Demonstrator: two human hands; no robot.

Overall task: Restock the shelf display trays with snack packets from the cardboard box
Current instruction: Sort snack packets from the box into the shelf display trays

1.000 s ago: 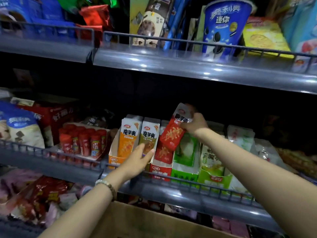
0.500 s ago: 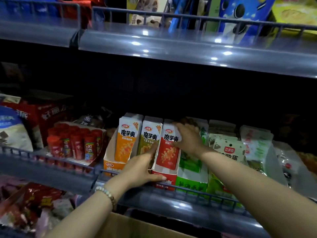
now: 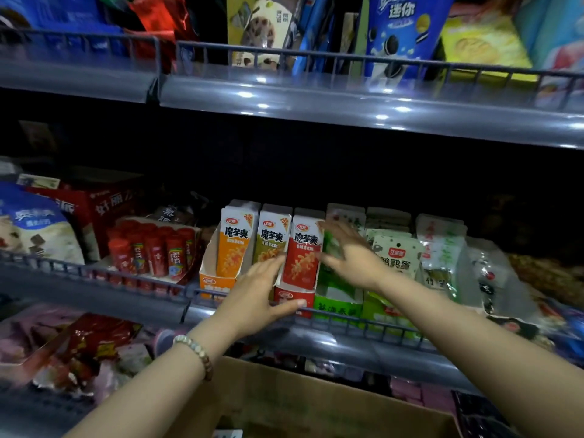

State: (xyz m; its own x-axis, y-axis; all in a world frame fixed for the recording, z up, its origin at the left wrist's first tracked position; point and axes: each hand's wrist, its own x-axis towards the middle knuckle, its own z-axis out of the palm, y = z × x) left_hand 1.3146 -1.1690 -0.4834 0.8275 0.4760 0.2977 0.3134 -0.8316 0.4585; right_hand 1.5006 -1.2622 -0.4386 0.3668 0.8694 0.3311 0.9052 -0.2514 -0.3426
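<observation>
Steadying looks to be the point: left of the red packet, the left hand lies flat, fingers straight, thumb against its red tray — probably to keep the packet upright. The packet stands in that tray. Right of it, the right hand is spread and grasps nothing — blurred, contact unclear. Below it, the cardboard box waits.

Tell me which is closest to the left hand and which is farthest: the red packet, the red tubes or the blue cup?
1. The red packet: in its tray, right beside the fingertips of the left hand.
2. The red tubes: further left on the same shelf.
3. The blue cup: up on the top shelf, to the right.
</observation>
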